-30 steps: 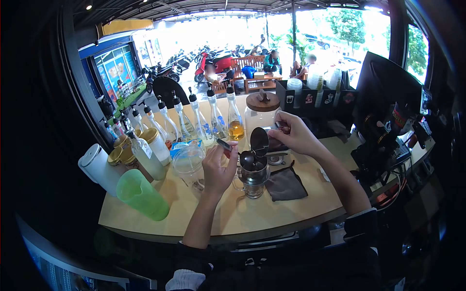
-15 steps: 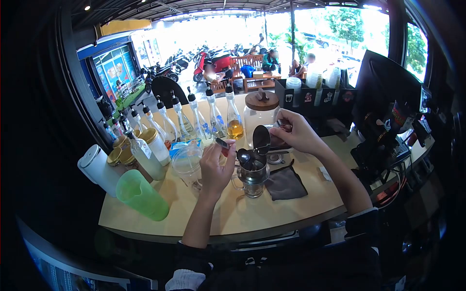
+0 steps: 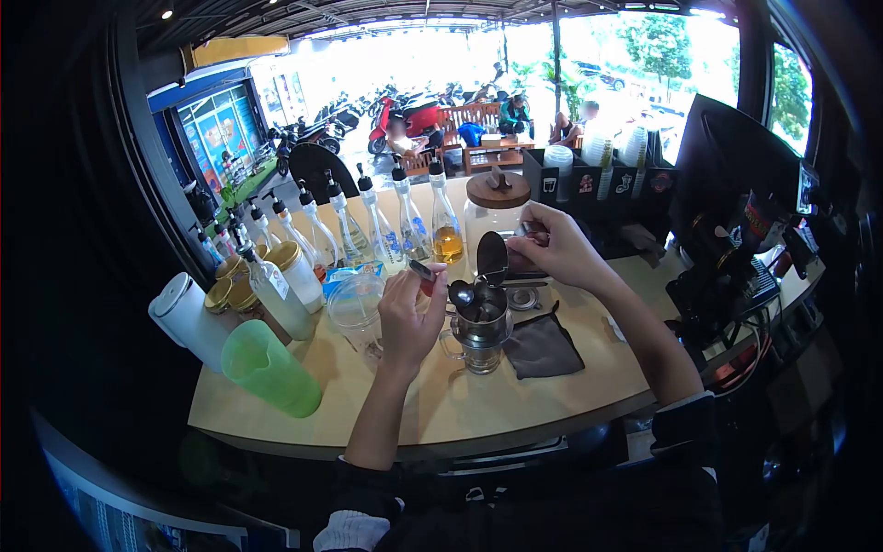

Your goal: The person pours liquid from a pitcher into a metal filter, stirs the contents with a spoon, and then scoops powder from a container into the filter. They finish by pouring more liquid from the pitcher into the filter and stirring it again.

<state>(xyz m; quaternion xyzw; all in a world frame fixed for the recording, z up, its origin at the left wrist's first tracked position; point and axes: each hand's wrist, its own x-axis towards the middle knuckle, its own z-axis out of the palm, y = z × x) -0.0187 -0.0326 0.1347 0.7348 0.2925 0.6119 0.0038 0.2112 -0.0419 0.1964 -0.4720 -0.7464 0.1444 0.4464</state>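
Observation:
A metal container (image 3: 481, 331) with a dark opening sits over a clear glass mug (image 3: 480, 359) on the wooden counter. My left hand (image 3: 414, 304) is closed on a spoon handle, and a dark spoon bowl (image 3: 462, 293) hangs at the container's left rim. To the right, my right hand (image 3: 550, 241) pinches a small dark object whose shape is mostly hidden. Just left of it, a dark oval lid (image 3: 492, 255) stands upright above the container. A dark cloth (image 3: 544, 347) lies right of the mug, and a clear plastic jug (image 3: 354, 308) stands left of my left hand.
Pump bottles (image 3: 397, 225) line the counter's back, beside a wooden-lidded glass jar (image 3: 498, 191). At the left are a green pitcher (image 3: 269, 368), a white jug (image 3: 189, 322) and gold-lidded jars. Behind, right, is a black cup holder (image 3: 589, 179). People sit outside on benches.
My right hand has shifted very slightly left and down. The dark lid beside it has tilted or moved slightly left. My left hand and the spoon are nearly unchanged.

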